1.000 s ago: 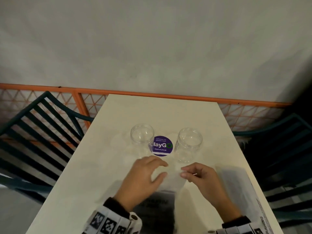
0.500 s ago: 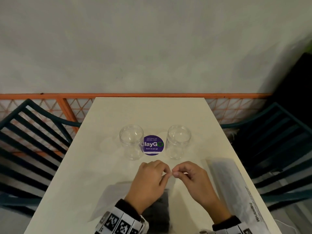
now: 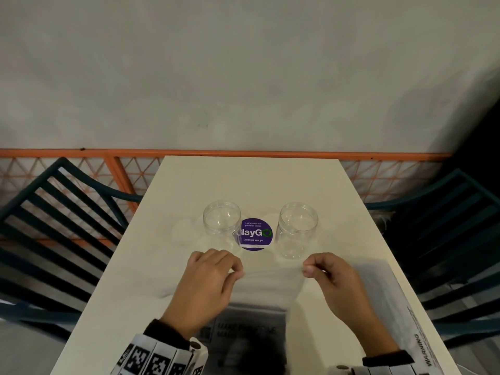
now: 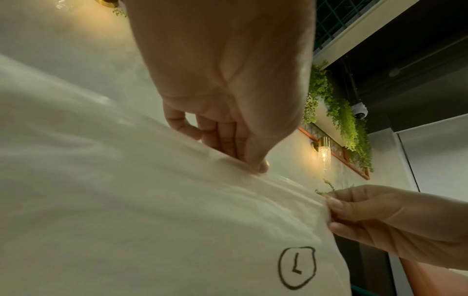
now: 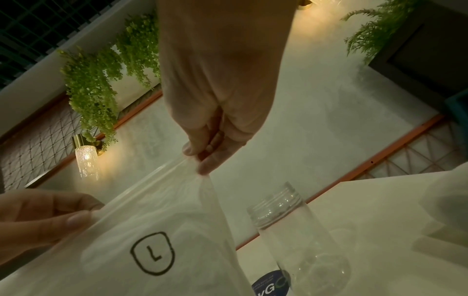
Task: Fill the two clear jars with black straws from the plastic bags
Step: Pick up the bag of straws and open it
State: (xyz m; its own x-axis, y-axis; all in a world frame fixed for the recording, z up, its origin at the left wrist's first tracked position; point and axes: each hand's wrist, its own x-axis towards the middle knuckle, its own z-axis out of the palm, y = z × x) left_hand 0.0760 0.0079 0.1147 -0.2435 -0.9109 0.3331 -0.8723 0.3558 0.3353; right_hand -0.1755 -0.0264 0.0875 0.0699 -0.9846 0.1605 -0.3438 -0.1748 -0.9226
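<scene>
Two clear jars stand open on the cream table (image 3: pixel 251 182): the left jar (image 3: pixel 221 221) and the right jar (image 3: pixel 297 230), either side of a purple round sticker (image 3: pixel 255 234). In front of them lies a clear plastic bag (image 3: pixel 267 282) marked with a circled L (image 4: pixel 296 267), black straws (image 3: pixel 254 355) dark inside its near end. My left hand (image 3: pixel 238 272) pinches the bag's top edge at the left. My right hand (image 3: pixel 307 269) pinches the same edge at the right, and the film is stretched between them. A second plastic bag (image 3: pixel 400 315) of straws lies along the table's right edge.
Dark teal slatted chairs stand on both sides, the left chair (image 3: pixel 54 226) and the right chair (image 3: pixel 446 239). An orange lattice rail (image 3: pixel 243 152) runs behind the table under a pale wall. The right jar (image 5: pixel 286 224) is close to my right hand.
My hands met at the middle of the bag's top edge, then drew apart sideways, spreading the edge wide. The head view also shifted to centre the table.
</scene>
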